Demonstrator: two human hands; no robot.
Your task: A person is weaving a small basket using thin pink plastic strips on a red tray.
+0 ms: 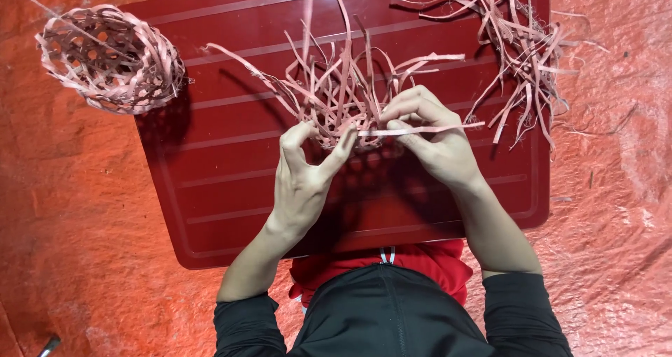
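- We take the dark red tray (210, 182) as our landmark; it lies flat on an orange-red sheet (616, 210) and reaches across the lap of a person in black sleeves.
- Over the middle of the tray we see a half-woven basket (336, 112), its loose strips fanning up and outward toward the tray's far edge.
- The left hand (301, 178) sits at the near-left side of that piece, thumb and forefinger spread and pressed against its woven base, the other fingers curled loosely.
- The right hand (427, 143) is at the near-right side of the piece, fingers bent and pinching a single flat strip (441, 128) that runs sideways toward the tray's right edge.
- Off the tray's far-left corner, touching its edge, lies a finished open-weave basket (112, 57) on its side.
- At the tray's far-right corner we see a heap of loose strips (521, 45) spilling over the edge onto the sheet.
- Well beyond the tray's near-left corner, a small dark object (49, 345) shows at the picture's edge; we cannot tell what it is.
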